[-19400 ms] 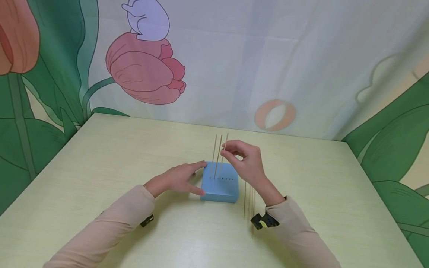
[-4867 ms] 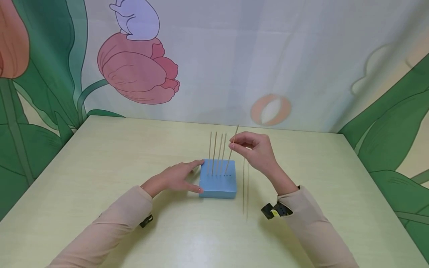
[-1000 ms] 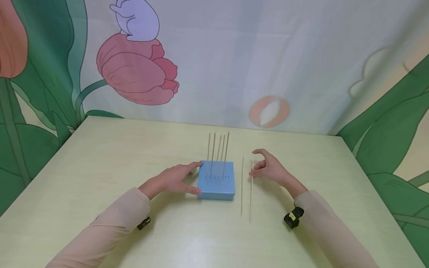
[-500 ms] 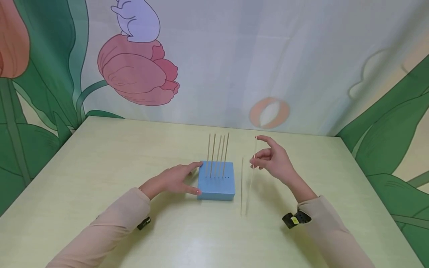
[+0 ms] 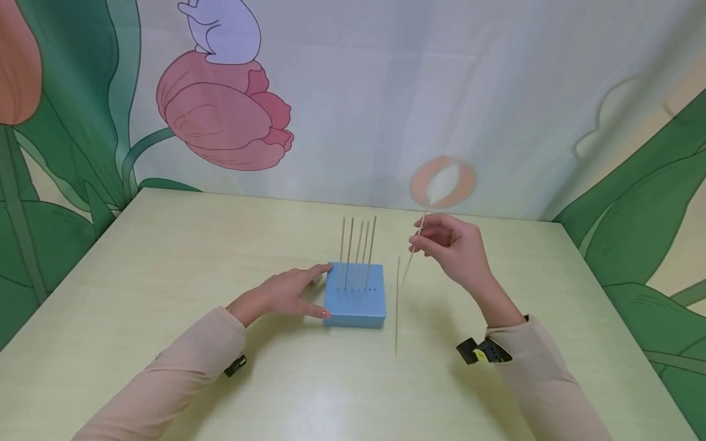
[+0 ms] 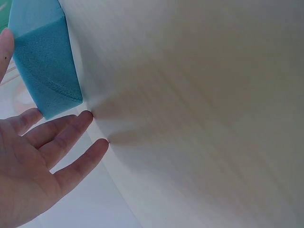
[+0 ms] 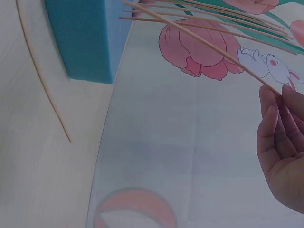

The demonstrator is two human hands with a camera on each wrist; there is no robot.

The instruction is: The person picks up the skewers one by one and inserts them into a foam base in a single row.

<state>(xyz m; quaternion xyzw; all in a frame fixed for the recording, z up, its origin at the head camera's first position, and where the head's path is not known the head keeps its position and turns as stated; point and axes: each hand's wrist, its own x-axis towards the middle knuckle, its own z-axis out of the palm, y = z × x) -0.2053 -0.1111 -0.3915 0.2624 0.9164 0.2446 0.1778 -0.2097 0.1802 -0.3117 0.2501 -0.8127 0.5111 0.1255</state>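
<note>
A blue foam block (image 5: 355,308) sits mid-table with a row of small holes in its top. Several thin bamboo sticks (image 5: 350,245) stand upright in that row, and two bare holes (image 5: 372,289) show at its right end. My left hand (image 5: 284,294) rests at the block's left side, thumb at the near corner and index finger at the far one, its fingers spread in the left wrist view. To the right, my right hand (image 5: 458,252) pinches another bamboo stick (image 7: 209,50) between thumb and fingers. That stick is raised and slants, its lower end toward the block.
One loose stick (image 5: 396,306) lies on the pale table (image 5: 265,380) just right of the block, between it and my right hand. Behind the table's far edge hangs a printed curtain (image 5: 353,122) with flowers and a rabbit.
My right hand has picked up a stick from the table, raised it and shifted its grip along it. Earlier, more sticks went from the table into the block. The left hand stays put.
</note>
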